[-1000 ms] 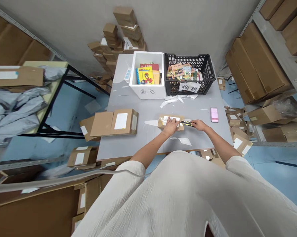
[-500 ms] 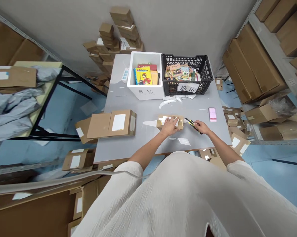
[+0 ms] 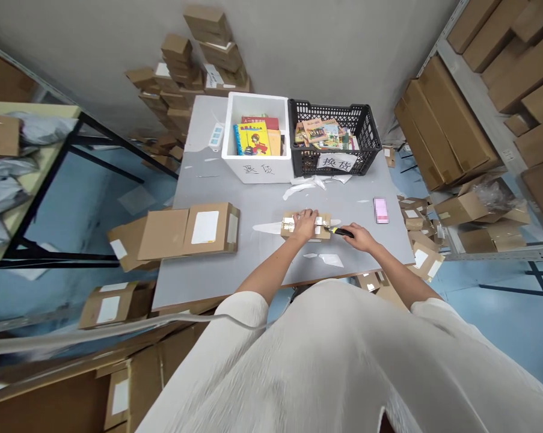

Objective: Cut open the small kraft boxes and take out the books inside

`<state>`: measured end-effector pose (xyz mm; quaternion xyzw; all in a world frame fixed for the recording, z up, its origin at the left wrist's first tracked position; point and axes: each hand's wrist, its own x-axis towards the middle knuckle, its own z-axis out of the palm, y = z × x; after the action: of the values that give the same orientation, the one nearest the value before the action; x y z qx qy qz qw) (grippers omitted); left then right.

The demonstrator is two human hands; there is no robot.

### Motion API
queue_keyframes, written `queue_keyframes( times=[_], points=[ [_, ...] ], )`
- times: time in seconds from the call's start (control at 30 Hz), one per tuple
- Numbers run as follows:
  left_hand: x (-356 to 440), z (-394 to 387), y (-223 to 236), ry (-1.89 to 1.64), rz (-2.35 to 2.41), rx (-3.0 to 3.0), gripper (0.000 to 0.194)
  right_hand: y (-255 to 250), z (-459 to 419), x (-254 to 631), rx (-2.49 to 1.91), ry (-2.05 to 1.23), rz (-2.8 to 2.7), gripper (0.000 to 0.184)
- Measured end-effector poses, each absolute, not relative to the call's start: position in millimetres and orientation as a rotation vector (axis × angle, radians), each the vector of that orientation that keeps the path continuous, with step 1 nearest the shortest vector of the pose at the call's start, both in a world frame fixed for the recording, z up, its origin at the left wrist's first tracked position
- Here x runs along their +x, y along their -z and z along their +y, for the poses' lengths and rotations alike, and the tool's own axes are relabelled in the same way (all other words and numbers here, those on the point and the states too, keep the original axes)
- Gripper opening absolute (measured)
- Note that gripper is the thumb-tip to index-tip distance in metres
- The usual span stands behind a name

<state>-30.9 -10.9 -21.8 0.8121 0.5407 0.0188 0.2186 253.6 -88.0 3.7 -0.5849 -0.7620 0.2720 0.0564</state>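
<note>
- Left hand [image 3: 304, 225] covers the middle of the small carton [image 3: 287, 230]
- Right hand [image 3: 360, 236] hides the rear end of the knife [image 3: 344, 233], whose tip is too small to tell
- Screen of the phone [image 3: 381, 210] blurred past reading
- Grey bags [image 3: 1, 197] cut off by the left edge

退货 is handwritten on the white rectangular foam box [image 3: 257, 175], 换货 on a white paper label [image 3: 337, 162] on the black plastic crate [image 3: 368, 153]; 人一生 is printed on a red book [image 3: 272, 124].
</note>
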Motion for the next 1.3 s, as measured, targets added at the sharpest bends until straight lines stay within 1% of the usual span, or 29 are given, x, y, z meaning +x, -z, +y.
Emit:
queue_keyframes(
  times=[0.13,0.43,0.73,1.0,1.3],
  points=[
    [-32,-12,24,-0.12,1.457,2.282,0.068,1,-86,251,-1.818,-0.759,-2.346,0.047],
    [-31,-35,39,-0.326,1.484,2.241,0.064,24,-92,247,-1.852,-0.773,-2.17,0.049],
    [-33,-37,43,-0.347,1.5,2.248,0.065,39,-98,266,-1.858,-0.651,-2.139,0.05],
    [-34,-39,49,-0.339,1.512,2.305,0.066,45,-90,261,-1.857,-0.595,-2.213,0.049],
    [-31,-37,44,-0.359,1.561,2.281,0.061,53,-94,277,-1.911,-0.601,-1.958,0.051]
  ],
)
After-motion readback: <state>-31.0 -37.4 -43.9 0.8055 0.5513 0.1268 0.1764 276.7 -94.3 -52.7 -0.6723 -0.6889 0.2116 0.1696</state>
